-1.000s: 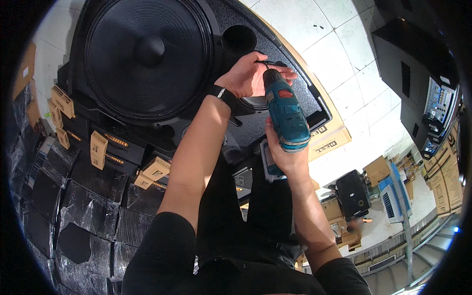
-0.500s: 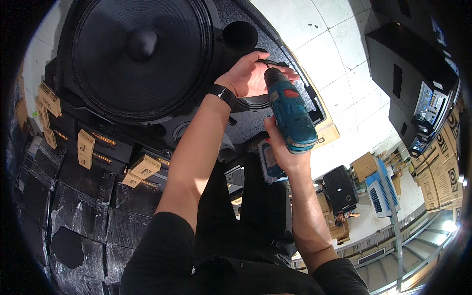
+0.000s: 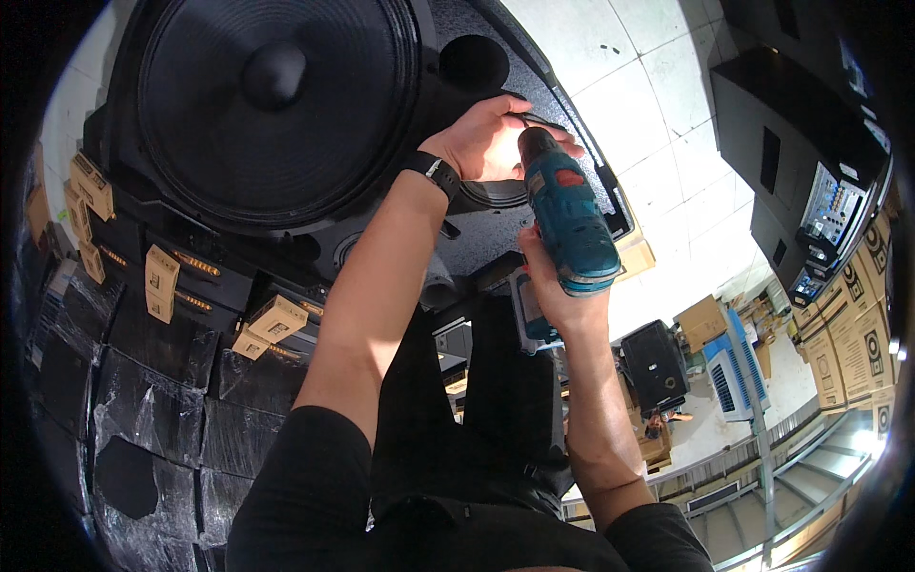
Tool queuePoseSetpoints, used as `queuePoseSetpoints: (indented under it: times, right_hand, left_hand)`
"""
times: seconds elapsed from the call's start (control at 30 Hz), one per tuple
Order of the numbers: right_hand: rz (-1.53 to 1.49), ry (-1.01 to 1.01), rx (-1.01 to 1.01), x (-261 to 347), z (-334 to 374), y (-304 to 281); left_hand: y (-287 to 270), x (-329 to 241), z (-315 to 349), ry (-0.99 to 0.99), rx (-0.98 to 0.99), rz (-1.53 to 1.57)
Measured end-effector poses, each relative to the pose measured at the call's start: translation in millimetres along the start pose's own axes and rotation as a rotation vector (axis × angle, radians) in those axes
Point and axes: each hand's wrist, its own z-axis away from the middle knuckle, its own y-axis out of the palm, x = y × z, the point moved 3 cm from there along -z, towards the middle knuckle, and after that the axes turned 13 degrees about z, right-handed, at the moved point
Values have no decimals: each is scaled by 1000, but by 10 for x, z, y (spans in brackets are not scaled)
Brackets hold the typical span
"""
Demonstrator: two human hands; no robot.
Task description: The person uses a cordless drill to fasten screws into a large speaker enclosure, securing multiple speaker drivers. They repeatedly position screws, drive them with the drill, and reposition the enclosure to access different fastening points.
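pale floor [image 3: 658,133] beyond, drill [image 3: 575,224] in right grip [image 3: 572,310]

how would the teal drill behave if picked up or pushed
The drill is likely rigid, given its hard-looking casing, and probably fairly heavy, being thick and bulky. Its rounded shape might let it rock if pushed.

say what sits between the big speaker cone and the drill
In the head view, the left hand and its black wristband lie between the big speaker cone and the drill; a smaller round part partly shows below the hand.
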Motion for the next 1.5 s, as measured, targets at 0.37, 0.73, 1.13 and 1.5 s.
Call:
queuePoseSetpoints:
  times: [0.37, 0.73, 1.13, 1.5]
  right_hand:
    - [-45, -7, 21, 37, -47, -50]
    - [144, 51, -47, -197, -29, -8]
    - [136, -168, -34, 16, -90, -46]
    - [129, -139, -39, 43, -136, -58]
  left_hand:
    - [-82, 17, -45, -9, 24, -7]
    - [-82, 24, -46, 17, 11, -20]
    - [-88, 27, -54, 39, 73, -61]
    - [-91, 35, -77, 56, 81, -39]
